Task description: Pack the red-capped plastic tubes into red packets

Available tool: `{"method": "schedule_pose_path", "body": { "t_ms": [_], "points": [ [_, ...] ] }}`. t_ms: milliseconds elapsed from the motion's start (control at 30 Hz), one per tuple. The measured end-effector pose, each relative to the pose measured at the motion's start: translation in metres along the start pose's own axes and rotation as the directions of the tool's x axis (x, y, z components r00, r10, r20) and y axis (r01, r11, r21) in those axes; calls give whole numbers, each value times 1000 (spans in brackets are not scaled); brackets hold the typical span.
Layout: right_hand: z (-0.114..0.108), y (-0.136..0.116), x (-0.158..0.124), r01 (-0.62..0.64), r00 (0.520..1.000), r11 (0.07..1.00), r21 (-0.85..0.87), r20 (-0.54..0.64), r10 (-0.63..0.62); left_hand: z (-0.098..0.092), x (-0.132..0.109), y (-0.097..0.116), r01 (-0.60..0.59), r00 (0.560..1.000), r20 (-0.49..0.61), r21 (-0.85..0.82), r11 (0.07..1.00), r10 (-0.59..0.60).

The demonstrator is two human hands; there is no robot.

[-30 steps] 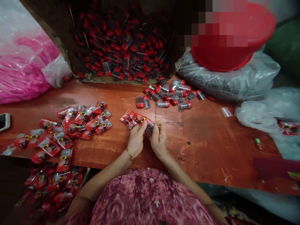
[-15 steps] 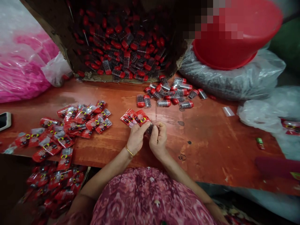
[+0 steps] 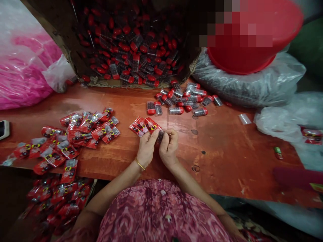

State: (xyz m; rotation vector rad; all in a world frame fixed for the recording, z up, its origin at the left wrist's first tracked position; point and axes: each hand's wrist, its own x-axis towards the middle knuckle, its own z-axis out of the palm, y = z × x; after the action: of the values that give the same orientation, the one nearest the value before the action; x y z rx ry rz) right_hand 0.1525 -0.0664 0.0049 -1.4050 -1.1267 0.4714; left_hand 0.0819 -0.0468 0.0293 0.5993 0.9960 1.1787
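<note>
Close together above the table's front part, both my hands hold a small clear container of dark balls (image 3: 159, 137). My left hand (image 3: 146, 148), with a gold bracelet at the wrist, pinches its left side; my right hand (image 3: 169, 146) has curled fingers against its right side. Several red printed sleeves (image 3: 141, 125) lie fanned just beyond my left fingertips; whether my left hand touches them I cannot tell. Red-capped containers (image 3: 176, 110) lie loose behind my hands. To the left is a pile of red wrapped packs (image 3: 88, 124).
A large carton (image 3: 94, 82) of red-capped containers stands at the back. Behind right, a red tub (image 3: 237, 60) rests on a clear bag (image 3: 242, 90). Pink bags (image 3: 30, 74) and a phone (image 3: 4, 130) are at left. More packs (image 3: 63, 198) lie below the table's edge.
My hands have parted slightly around the container, so more of its dark balls shows between them. The piles look unchanged apart from a slight shift of the view.
</note>
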Motion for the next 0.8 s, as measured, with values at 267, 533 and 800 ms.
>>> {"method": "schedule_pose_path", "body": {
  "t_ms": [267, 533, 800],
  "points": [
    [-3, 0, 5, 120, 989, 992, -32, 96, -117, 1, 9, 14, 101, 994, 46, -117, 988, -96],
    [4, -4, 11, 111, 993, 984, -139, 66, -103, 4, 8, 10, 60, 997, 52, -84, 995, -56],
    [10, -4, 4, -339, 929, 905, 257, 240, 280, -2, 14, 13, 130, 991, 43, -65, 989, -128]
  ]
}}
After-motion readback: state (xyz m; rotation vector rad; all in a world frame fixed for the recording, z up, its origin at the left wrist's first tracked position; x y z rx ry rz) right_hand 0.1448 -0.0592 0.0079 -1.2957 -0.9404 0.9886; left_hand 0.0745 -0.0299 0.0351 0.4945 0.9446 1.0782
